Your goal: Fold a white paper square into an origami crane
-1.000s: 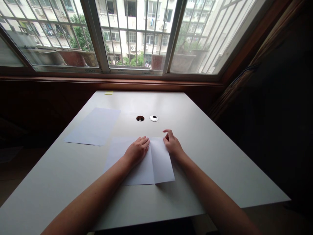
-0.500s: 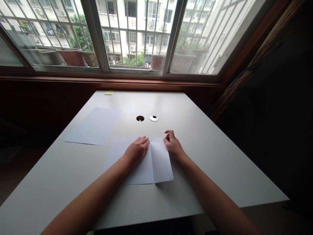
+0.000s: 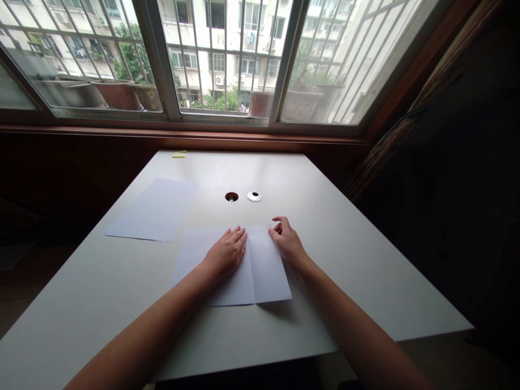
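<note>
A white sheet of paper [image 3: 231, 290] lies on the white table in front of me, with a crease running from its far edge to its near edge. My left hand [image 3: 226, 250] rests flat on it, just left of the crease, fingers stretched out. At the far right corner of the sheet is my right hand [image 3: 286, 238]. Its thumb and lower fingers close on the paper's edge, while the index finger arches above. To the right of the crease the paper tilts slightly up, and a shadow shows under its near edge.
Another white sheet [image 3: 156, 208] lies at the left of the table [image 3: 385, 303]. Beyond my hands are a round hole [image 3: 231, 197] in the tabletop and a silver round cover [image 3: 254, 196]. Yellow slips [image 3: 179, 154] sit at the far edge, below the window.
The right part of the creased sheet has opened out and lies flatter, its near corner shifted right. My left fingers are spread a little more. My right hand has barely moved.
</note>
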`<state>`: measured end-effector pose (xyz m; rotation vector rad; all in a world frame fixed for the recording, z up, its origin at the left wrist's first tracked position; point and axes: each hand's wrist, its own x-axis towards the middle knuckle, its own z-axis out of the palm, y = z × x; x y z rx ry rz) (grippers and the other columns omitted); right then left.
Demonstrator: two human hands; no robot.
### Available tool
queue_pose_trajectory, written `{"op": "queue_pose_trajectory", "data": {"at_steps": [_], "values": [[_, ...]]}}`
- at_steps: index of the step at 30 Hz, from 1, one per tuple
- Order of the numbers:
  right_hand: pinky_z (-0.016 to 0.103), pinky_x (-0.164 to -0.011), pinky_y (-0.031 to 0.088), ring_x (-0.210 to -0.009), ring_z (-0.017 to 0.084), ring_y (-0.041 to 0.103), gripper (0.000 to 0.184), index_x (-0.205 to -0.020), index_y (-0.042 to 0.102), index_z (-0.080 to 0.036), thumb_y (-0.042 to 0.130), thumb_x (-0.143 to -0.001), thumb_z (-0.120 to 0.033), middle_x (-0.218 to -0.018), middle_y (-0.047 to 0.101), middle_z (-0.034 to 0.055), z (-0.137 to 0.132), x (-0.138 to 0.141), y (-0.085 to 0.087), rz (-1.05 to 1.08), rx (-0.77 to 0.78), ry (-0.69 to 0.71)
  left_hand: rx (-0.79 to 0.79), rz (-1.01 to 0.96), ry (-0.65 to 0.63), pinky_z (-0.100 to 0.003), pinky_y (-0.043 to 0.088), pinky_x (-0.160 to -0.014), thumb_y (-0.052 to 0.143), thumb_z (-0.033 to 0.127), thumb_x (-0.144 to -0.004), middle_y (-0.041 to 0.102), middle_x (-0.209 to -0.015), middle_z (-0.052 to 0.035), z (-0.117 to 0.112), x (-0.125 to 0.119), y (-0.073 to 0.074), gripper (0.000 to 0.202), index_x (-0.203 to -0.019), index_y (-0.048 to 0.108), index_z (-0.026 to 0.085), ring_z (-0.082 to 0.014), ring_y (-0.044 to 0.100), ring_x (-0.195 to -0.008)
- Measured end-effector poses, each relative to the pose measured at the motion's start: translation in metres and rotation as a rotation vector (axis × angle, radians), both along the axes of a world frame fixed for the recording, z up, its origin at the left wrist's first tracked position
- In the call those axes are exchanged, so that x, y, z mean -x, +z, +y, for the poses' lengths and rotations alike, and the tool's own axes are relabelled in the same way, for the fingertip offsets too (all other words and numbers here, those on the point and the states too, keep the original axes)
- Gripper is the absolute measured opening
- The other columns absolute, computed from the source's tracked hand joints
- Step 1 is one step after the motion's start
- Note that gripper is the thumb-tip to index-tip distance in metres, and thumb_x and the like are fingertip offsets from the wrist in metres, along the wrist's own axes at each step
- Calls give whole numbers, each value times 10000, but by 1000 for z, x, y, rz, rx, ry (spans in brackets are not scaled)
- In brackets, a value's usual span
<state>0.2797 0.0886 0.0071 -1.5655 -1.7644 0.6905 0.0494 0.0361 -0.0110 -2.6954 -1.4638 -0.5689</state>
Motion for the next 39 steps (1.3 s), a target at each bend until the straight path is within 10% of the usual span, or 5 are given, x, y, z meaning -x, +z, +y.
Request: {"op": "queue_pose_trajectory", "data": {"at_steps": [28, 39], "values": [[290, -680, 419, -681, 179, 573, 310, -1146, 442, -255, 476, -841, -298, -744, 546, -41, -6, -1, -6, -54, -64, 13, 36, -14, -8, -487, 322, -1191, 405, 257, -1005, 463, -1500, -178, 1, 3, -2, 442, -1406, 494, 91, -276, 394, -1430], [291, -704, 438, -721, 178, 606, 330, -1165, 481, -252, 522, -843, -317, -796, 617, -25, -7, 0, 1, -1, -5, 26, -76, -108, -89, -389, 522, -1062, 429, 211, -1011, 657, -1259, -109, 6, 8, 2, 288, -1208, 632, 159, -229, 585, -1256]]}}
